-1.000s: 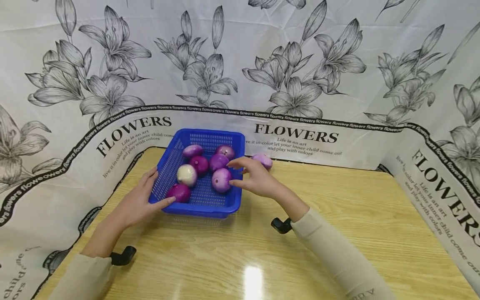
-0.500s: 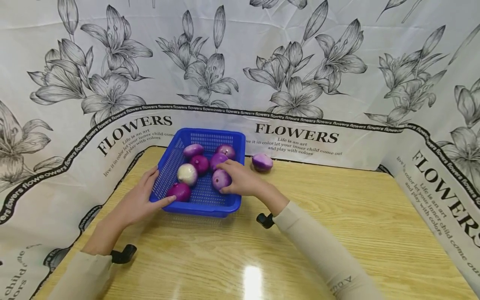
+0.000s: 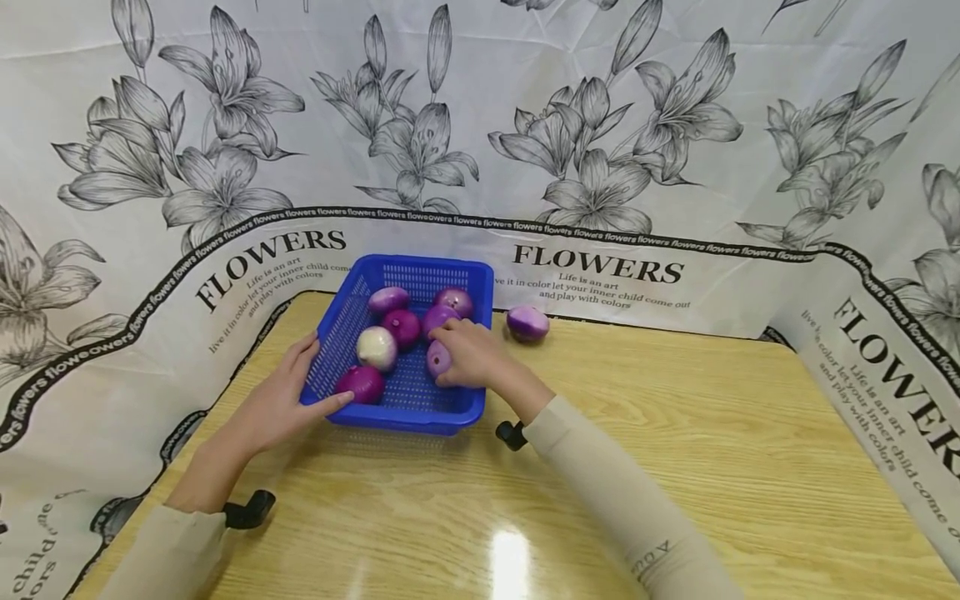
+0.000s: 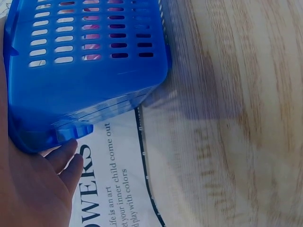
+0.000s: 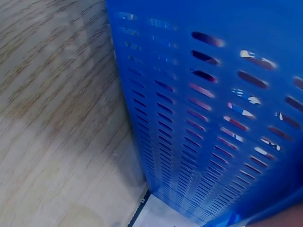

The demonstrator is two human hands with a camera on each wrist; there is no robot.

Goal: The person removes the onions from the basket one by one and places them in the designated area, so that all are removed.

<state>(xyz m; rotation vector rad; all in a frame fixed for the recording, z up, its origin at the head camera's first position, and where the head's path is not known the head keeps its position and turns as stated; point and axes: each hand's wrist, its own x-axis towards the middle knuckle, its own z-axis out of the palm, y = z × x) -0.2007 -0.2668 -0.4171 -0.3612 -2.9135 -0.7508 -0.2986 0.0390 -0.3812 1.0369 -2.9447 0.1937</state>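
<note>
A blue perforated plastic basket (image 3: pixel 401 418) stands at the back left of the table and holds several purple onions and one white onion (image 3: pixel 377 348). My left hand (image 3: pixel 279 404) grips its left rim, thumb over the front corner near a dark purple onion (image 3: pixel 362 385). In the left wrist view, two fingertips (image 4: pixel 71 163) show beside the basket's outer wall (image 4: pixel 90 85). Over the right rim reaches my right hand (image 3: pixel 474 357), its fingers curled round a pale purple onion (image 3: pixel 438 361) inside. The right wrist view shows mostly the slotted side wall (image 5: pixel 189 123).
Another purple onion (image 3: pixel 528 323) lies on the wooden table (image 3: pixel 675 433), right of the basket by the back edge. A white flower-printed cloth (image 3: pixel 600 283) rises behind the table and along both sides. Each wrist carries a small black device (image 3: pixel 251 510).
My right hand has come in over the right rim, and its fingers have closed round the pale onion. The left hand has kept its hold on the basket.
</note>
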